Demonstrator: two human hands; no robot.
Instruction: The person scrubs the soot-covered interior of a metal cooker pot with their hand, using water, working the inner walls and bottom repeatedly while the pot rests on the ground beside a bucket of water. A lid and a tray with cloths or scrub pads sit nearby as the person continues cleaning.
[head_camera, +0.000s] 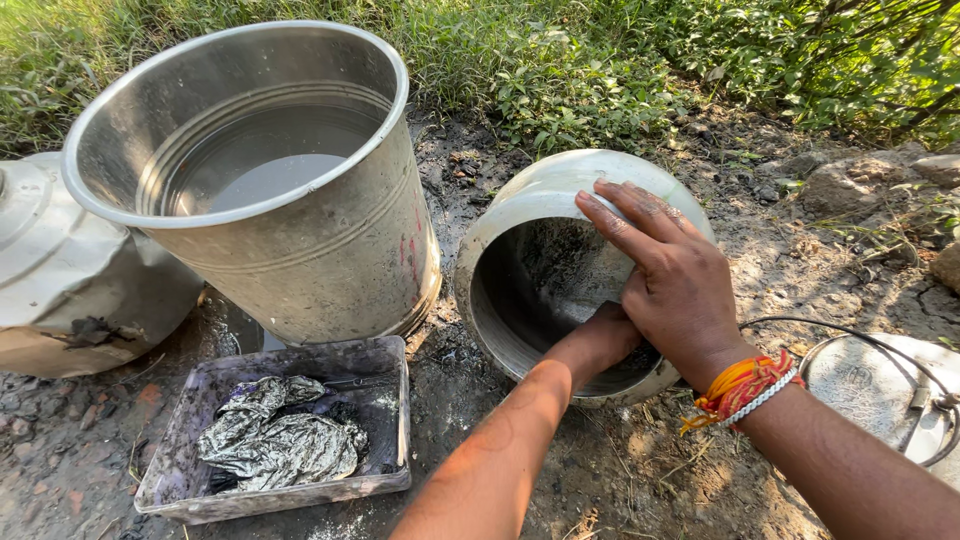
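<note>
On bare, cracked earth edged with green weeds lies a round metal pot (545, 200), tipped on its side with its wide mouth facing the camera; its outer skin is pale, dull and smooth, its inside blackened with soot; the right hand (672, 285) lies flat over the upper right of the rim, fingers (625, 215) spread and pressed on the curved shoulder, steadying rather than clasping, a band of orange and red threads (745, 388) round its wrist; the left hand (603, 338) reaches into the mouth at the lower rim, mostly hidden behind the right, so whether it is clenched or loose I cannot tell; beside the pot to the left stands a tall steel bucket (310, 250), ribbed and shiny, holding water; in front of it sits a shallow rectangular tray (170, 470), grimy grey, with crumpled silvery foil (280, 440) in it; a dented pale vessel (60, 270) lies at far left; a round metal lid (880, 390) with a wire rests at right.
</note>
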